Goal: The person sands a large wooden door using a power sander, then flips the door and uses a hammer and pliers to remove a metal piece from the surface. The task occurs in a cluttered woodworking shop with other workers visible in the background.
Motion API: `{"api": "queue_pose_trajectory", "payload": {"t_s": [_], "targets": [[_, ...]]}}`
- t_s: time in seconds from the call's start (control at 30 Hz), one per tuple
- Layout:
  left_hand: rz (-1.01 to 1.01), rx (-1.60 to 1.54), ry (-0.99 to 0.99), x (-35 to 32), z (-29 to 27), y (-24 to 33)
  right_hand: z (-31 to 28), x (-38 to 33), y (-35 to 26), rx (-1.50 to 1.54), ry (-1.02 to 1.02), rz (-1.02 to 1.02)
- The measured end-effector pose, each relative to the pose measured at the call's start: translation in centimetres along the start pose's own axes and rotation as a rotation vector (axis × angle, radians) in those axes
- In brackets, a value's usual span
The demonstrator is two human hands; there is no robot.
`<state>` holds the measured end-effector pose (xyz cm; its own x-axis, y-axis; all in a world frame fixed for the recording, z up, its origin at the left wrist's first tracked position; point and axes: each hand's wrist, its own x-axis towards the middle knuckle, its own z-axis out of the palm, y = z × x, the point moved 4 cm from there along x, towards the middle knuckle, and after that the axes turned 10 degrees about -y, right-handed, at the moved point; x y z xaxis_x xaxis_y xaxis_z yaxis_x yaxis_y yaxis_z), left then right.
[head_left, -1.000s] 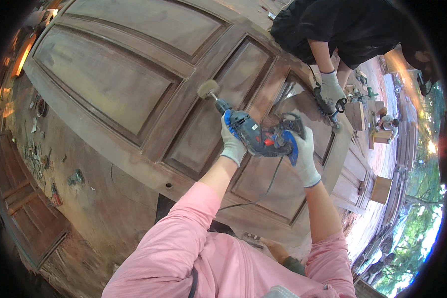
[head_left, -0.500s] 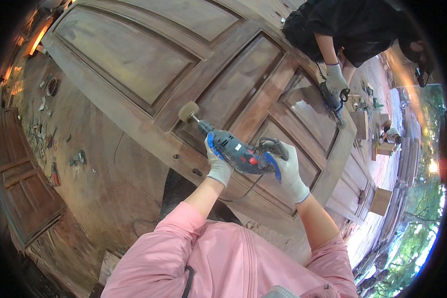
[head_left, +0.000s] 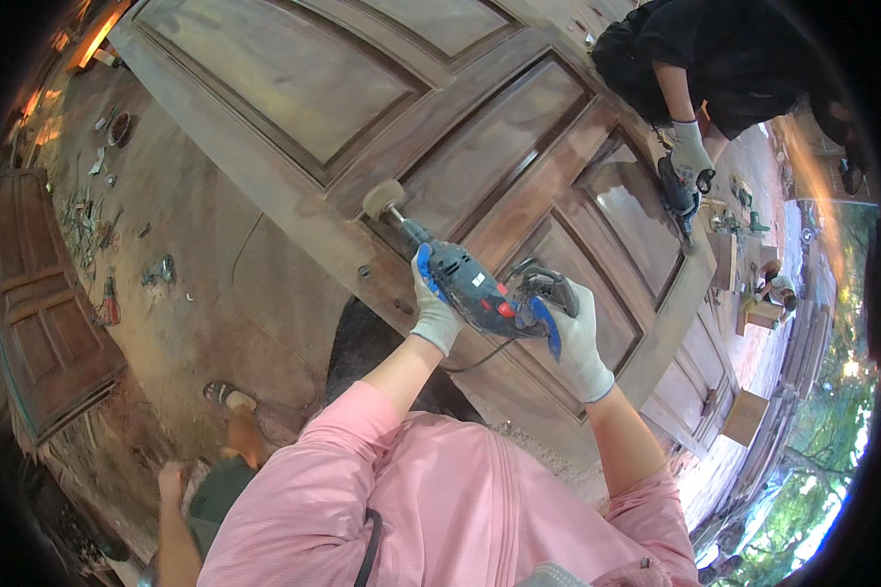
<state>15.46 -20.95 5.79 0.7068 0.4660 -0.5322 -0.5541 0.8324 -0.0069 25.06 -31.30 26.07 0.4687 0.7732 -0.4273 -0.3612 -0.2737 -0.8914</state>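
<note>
Between my two gloved hands is a dark power drill (head_left: 468, 287) with a round, light-coloured sanding wheel (head_left: 384, 200) in its chuck. My left hand (head_left: 435, 309) wraps round the drill's front body, behind the chuck. My right hand (head_left: 578, 338) is closed on its rear handle. Both gloves are pale with blue palms. Beneath the drill lies a large brown panelled wooden door (head_left: 499, 166). The wheel is over the edge of a recessed panel; whether it touches the wood I cannot tell. A cord runs from the drill under my hands.
A co-worker's gloved hand (head_left: 690, 152) works another power tool (head_left: 677, 196) on the door's far right. Another person's sandaled foot (head_left: 233, 395) stands at lower left. A small panelled door (head_left: 44, 303) leans at left. Loose tools, including a drill (head_left: 159, 270), lie on the floor.
The view has shifted slightly, and a person's leg and arm have come in at lower left. My hands keep the same grip on the drill, its wheel near the same panel corner.
</note>
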Motion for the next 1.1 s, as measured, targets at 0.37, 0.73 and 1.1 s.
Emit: {"api": "queue_pose_trajectory", "payload": {"t_s": [0.37,0.73,1.1], "targets": [[-0.037,0.137,0.026,-3.5,-1.0,4.0,3.0,-2.4,4.1,0.096,0.075,-0.004],[-0.383,0.688,0.167,-11.6,-4.5,8.2,13.4,-15.7,13.2,0.635,0.635,-0.155],[-0.650,1.161,-0.132,-10.9,-4.0,15.7,28.2,-14.5,14.7,0.607,1.082,-0.194]]}}
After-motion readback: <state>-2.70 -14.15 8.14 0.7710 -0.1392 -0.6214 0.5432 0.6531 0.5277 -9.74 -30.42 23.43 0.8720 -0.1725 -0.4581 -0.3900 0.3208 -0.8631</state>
